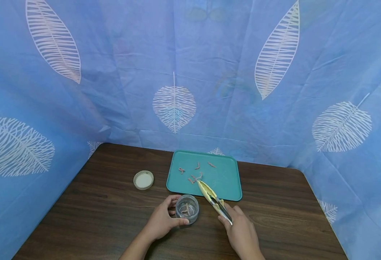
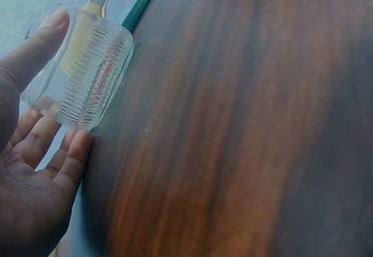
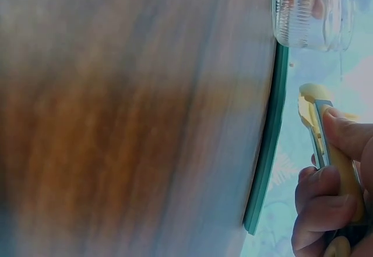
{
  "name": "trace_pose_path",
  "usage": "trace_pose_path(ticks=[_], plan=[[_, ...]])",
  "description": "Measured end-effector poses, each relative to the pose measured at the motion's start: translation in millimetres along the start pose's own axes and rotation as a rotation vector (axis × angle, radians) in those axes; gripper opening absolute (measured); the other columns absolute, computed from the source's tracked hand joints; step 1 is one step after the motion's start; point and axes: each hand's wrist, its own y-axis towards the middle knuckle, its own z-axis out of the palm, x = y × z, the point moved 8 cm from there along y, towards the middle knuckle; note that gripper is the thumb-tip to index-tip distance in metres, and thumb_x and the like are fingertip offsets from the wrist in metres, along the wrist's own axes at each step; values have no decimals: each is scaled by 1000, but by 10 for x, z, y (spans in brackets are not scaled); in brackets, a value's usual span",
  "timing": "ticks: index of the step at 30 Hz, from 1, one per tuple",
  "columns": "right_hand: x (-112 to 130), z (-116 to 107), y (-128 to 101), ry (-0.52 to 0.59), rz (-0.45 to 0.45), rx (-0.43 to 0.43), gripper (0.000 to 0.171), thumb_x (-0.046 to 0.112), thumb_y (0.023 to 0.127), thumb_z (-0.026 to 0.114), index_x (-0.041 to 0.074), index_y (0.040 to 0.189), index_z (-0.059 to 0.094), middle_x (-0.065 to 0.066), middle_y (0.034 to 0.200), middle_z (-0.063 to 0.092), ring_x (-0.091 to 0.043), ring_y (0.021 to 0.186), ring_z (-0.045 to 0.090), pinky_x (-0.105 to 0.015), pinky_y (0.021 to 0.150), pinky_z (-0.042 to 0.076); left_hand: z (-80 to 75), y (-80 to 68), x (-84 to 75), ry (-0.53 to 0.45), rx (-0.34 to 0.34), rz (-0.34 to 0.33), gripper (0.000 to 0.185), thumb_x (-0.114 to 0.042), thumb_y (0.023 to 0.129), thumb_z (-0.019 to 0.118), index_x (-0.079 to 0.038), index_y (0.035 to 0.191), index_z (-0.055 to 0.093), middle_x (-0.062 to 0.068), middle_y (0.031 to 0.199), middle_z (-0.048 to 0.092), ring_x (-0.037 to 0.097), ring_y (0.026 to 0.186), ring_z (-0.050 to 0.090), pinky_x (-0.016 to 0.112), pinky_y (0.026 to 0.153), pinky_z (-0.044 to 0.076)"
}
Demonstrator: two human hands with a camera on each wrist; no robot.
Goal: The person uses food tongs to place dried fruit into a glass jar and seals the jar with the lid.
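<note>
Right hand (image 1: 240, 231) clenched round yellow tongs (image 1: 214, 199); left hand (image 1: 162, 219) cupping a glass jar (image 1: 187, 208).

Dark wooden table (image 1: 112, 202) with blue leaf-print cloth behind. Teal tray (image 1: 224, 180) at the far middle, small pinkish pieces (image 1: 195, 177) scattered on it. Right hand comes in from the near edge, tongs angled up-left, tips over the tray's near part by the pieces. Left thumb and fingers curl round the upright jar just before the tray, a few pieces inside. White lid (image 1: 143, 180) lies apart, to the left.
</note>
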Motion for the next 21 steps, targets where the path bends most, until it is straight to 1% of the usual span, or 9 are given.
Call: trace_pose_path(ticks=[3,8,14,21], plan=[[3,-5,-23,5,5,0,50,29,96,84,15,142,72,2,93,66,-9,68,47,-26,59,40,-3,7,-8,1,-2,6,86,-32,80,99,-12,152,56,14,143,69,25,121,68,32,96,60],[4,-10,-60,15,3,-8,49,28,96,83,14,142,72,2,96,67,-7,68,47,-24,56,40,-12,5,-11,4,-5,4,85,-33,81,99,-13,152,56,14,143,69,25,121,68,33,96,59],[-5,-17,-117,30,37,2,50,30,95,84,20,143,72,6,91,62,-6,64,44,-23,55,39,-5,-10,-9,9,0,-1,85,-33,80,99,-14,151,57,14,143,69,25,121,68,34,96,59],[-13,-24,-192,37,33,13,53,30,94,85,17,144,71,5,94,65,-6,66,46,-27,56,42,1,-6,-11,12,-5,9,84,-31,80,99,-14,151,57,14,142,69,25,121,67,31,96,59]])
